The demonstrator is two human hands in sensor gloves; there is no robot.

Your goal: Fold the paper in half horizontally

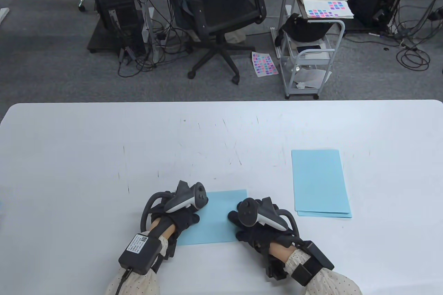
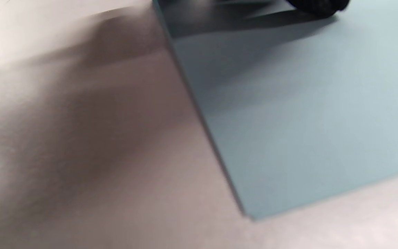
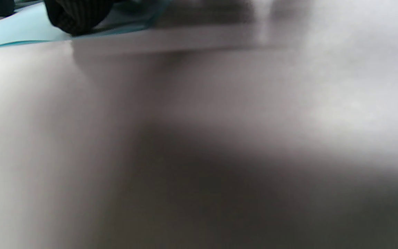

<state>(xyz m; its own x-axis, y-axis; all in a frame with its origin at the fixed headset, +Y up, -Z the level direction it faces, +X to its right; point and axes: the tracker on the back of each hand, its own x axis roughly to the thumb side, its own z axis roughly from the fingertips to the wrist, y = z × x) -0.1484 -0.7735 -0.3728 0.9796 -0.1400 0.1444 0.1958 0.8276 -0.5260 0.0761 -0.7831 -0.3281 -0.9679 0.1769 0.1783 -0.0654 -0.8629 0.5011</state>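
We judge the paper (image 1: 218, 217) already folded, lying flat on bench (image 1: 104, 143); left hand (image 1: 180, 210) and right hand (image 1: 252, 222) press it. Grip spread unclear; creasing remains.

A light blue rectangular sheet of paper (image 1: 215, 217) is lying flat on the white table near its front edge, its long sides running left to right. Gloved hands are covering its left and right ends. In the left wrist view, the sheet (image 2: 309, 114) is showing crisp edges and one sharp corner.
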